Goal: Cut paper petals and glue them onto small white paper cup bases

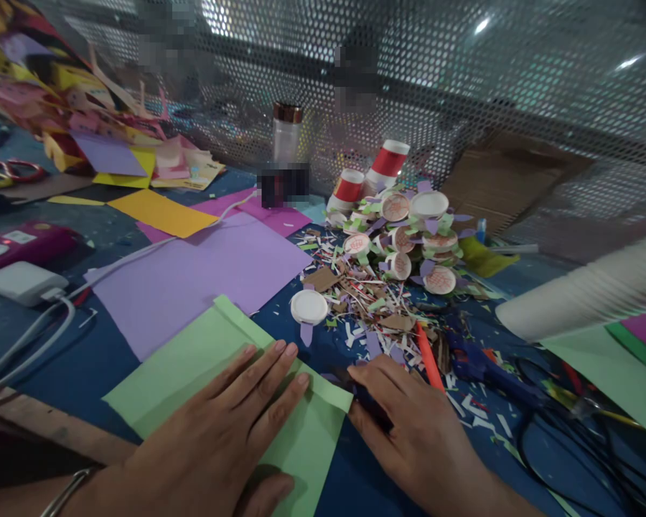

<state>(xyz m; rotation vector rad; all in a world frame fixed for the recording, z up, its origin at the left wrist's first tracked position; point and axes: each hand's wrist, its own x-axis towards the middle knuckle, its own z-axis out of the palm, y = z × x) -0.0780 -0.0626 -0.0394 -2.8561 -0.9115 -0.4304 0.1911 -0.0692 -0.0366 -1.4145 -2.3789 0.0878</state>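
My left hand [231,424] lies flat with fingers spread on a light green sheet of paper [166,380]. The sheet's far edge is folded over into a narrow strip, and my fingertips press on it. At the strip's right end, my right hand [414,424] is closed around a dark-handled tool with a thin blade [338,378]. Most of this tool is hidden by the fingers, so its exact kind does not show. Just beyond the sheet is a small white paper-cup piece [309,307] with a purple tab.
Purple paper [204,280] lies beyond the green sheet. Paper scraps [366,287] and a pile of decorated cup pieces [398,237] spread ahead. On the right are stacked cups [586,287], a blue-handled tool [479,366] and black cable [576,459]. A white charger [21,281] sits left.
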